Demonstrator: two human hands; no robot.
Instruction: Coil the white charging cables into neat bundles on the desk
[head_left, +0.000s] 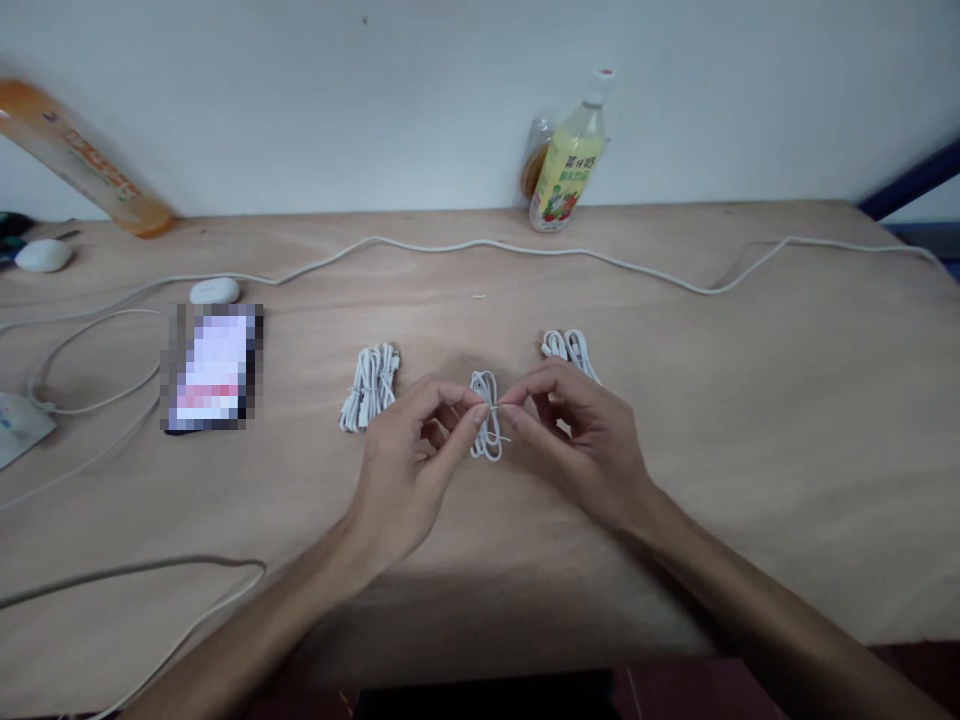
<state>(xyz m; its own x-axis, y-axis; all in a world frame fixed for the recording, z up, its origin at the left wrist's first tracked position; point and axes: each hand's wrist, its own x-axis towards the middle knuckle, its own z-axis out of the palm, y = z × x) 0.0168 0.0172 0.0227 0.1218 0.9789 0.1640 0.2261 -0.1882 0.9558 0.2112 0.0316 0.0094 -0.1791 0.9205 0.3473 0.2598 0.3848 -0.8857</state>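
A coiled white cable point(487, 445) lies on the table between my hands, with a thin twist tie point(493, 407) around its middle. My left hand point(416, 450) pinches the tie from the left between thumb and forefinger. From the other side, my right hand point(581, 435) pinches it the same way, fingertips close to the left ones. Beside my left hand rests a pile of bundled white cables point(369, 385). Another bundled white cable point(576, 350) sits just behind my right hand, which partly covers it.
A phone point(214, 365) and a white earbud case point(214, 291) lie at the left. One long white cord point(480, 244) crosses the back of the table point(750, 420). A yellow-labelled bottle point(568, 165) and an orange bottle point(90, 165) stand by the wall.
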